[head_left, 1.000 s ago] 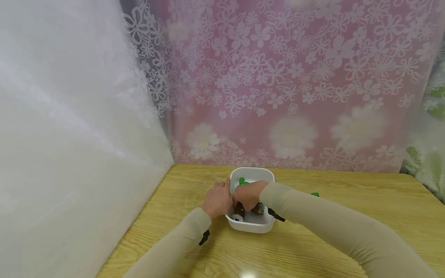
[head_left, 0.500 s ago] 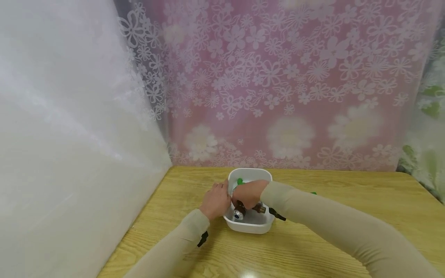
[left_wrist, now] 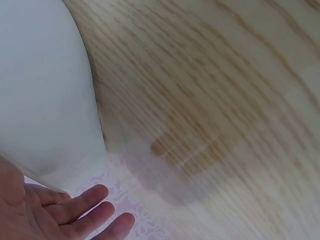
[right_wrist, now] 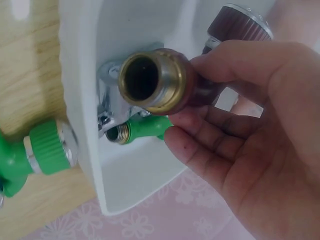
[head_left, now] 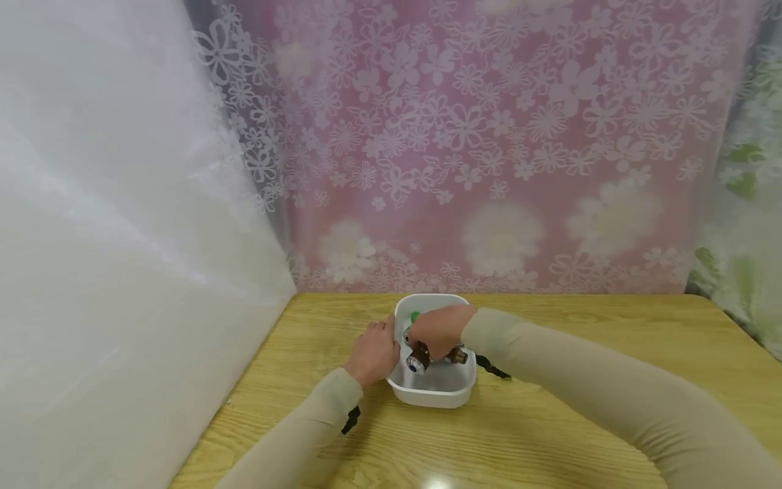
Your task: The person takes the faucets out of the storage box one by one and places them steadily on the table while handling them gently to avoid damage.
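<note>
Gripped the brown valve (right_wrist: 190, 92) in the right hand (right_wrist: 282, 130), with fingers bent round the body and thumb opposed. Held it within the outline of the white basin (head_left: 430, 399), near a green valve (right_wrist: 148, 127) lying inside. Rested the left hand (head_left: 374, 352) against the basin's side, with fingers loosely extended. Judged the valve heavy, stiff and robust, probably slick on bare metal. Recommended holding at mid-body, clear of the threaded outlet (right_wrist: 168, 84).

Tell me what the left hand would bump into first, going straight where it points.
Probably the white tub: in the head view, the left hand angles toward the tub's left wall with hardly any gap showing, though contact is unclear.
</note>
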### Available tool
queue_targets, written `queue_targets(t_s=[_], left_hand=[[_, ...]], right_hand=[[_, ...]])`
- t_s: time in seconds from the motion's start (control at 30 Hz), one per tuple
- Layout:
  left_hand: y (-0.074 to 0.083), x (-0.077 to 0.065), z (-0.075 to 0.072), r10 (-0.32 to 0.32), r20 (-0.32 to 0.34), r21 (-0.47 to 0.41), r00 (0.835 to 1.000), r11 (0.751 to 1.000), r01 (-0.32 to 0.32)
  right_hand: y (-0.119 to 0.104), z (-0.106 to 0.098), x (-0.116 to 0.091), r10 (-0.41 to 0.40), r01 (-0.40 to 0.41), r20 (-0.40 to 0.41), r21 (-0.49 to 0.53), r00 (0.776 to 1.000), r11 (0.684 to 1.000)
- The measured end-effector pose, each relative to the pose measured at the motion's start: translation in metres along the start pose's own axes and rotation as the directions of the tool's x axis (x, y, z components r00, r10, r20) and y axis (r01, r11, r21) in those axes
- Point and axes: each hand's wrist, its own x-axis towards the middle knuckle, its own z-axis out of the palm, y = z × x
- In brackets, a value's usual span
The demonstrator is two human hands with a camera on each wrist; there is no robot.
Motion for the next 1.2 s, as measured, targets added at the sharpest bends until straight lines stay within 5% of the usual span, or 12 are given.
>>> queue_targets(t_s=[0.63,1.2], left_hand=[[0.005,0.002,-0.003,-0.061,0.033,-0.063,0.998,0.996,0.063],[0.005,0.0,0.0,-0.053,0.048,-0.078,0.997,0.995,0.057]], right_hand=[[0.028,-0.011,-0.047,0.012,-0.01,-0.029,0.081,1.0,0.997],[0.07,0.016,-0.095,0.101,-0.093,-0.083,0.093,0.991,0.991]])
